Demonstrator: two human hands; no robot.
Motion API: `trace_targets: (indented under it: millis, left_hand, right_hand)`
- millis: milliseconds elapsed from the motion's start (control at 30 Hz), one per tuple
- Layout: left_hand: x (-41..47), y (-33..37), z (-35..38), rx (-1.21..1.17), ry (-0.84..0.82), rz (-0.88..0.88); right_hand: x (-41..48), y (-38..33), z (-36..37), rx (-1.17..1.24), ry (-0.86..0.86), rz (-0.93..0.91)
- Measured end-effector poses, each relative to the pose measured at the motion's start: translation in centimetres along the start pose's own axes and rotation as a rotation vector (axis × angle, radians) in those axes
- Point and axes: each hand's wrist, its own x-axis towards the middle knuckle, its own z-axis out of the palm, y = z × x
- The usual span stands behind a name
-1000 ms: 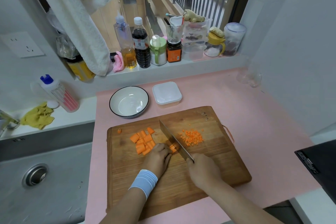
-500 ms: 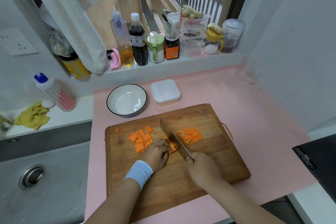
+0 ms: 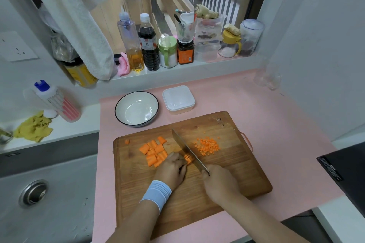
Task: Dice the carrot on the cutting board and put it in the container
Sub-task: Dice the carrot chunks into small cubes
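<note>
While the left hand (image 3: 173, 169) pins a short orange carrot strip (image 3: 187, 159) under curled fingers mid wooden cutting board (image 3: 246, 173), the right hand (image 3: 221, 185) grips the steel cleaver (image 3: 187, 150) | risk: blade close beside knuckles, a slip could cut | strip may roll | lidded white square container (image 3: 178, 98) beyond board

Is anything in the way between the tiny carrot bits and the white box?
Nothing lies between the diced carrot pile and the white box, only bare cutting board and pink mat. The knife sits left of that path. But the box's lid looks closed.
</note>
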Motion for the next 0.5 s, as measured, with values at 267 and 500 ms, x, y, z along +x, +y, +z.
trace_targets:
  millis: [267, 500]
  left_hand:
    - [-0.16, 0.53, 0.39, -0.004, 0.051, -0.04]
    - [-0.21, 0.58, 0.67, -0.02, 0.09, -0.022]
  right_hand:
    - [0.01, -0.16, 0.18, -0.001, 0.002, 0.007]
    - [-0.56, -0.22, 0.51, -0.056, 0.063, -0.003]
